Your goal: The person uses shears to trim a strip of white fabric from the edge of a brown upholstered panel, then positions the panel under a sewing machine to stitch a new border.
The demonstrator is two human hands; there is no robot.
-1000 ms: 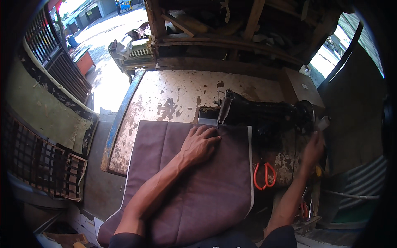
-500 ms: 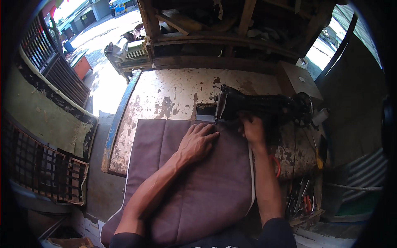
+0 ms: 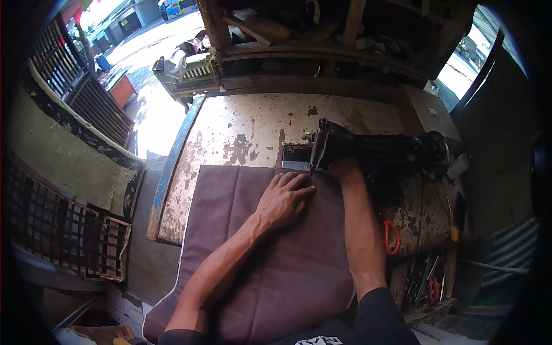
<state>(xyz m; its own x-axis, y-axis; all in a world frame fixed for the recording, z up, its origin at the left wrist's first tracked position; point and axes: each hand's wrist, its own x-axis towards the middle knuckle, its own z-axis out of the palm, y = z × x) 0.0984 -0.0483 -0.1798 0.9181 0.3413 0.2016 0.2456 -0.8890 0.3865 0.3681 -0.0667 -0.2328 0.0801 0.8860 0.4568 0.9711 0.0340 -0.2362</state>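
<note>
A brown fabric panel (image 3: 299, 264) with pale edging and a seam line down it spreads over the table and toward my lap. Its far edge lies at the needle end of a black sewing machine (image 3: 374, 144). My left hand (image 3: 284, 200) rests palm down on the fabric just left of the needle area, its fingers loosely spread. My right hand (image 3: 345, 167) reaches under the machine's arm, at the fabric's far right edge. Its fingers are in shadow and hidden, so whether they grip the cloth does not show.
The worn table (image 3: 247, 129) has a blue left edge. Orange-red handles (image 3: 392, 237) hang at its front right, above a rack of tools (image 3: 425, 282). A wooden shelf (image 3: 322, 54) stands behind. Upholstered panels (image 3: 75, 149) lean at the left.
My right hand has moved farther in under the machine's arm. My left hand keeps its place on the fabric. The whole view has shifted slightly.
</note>
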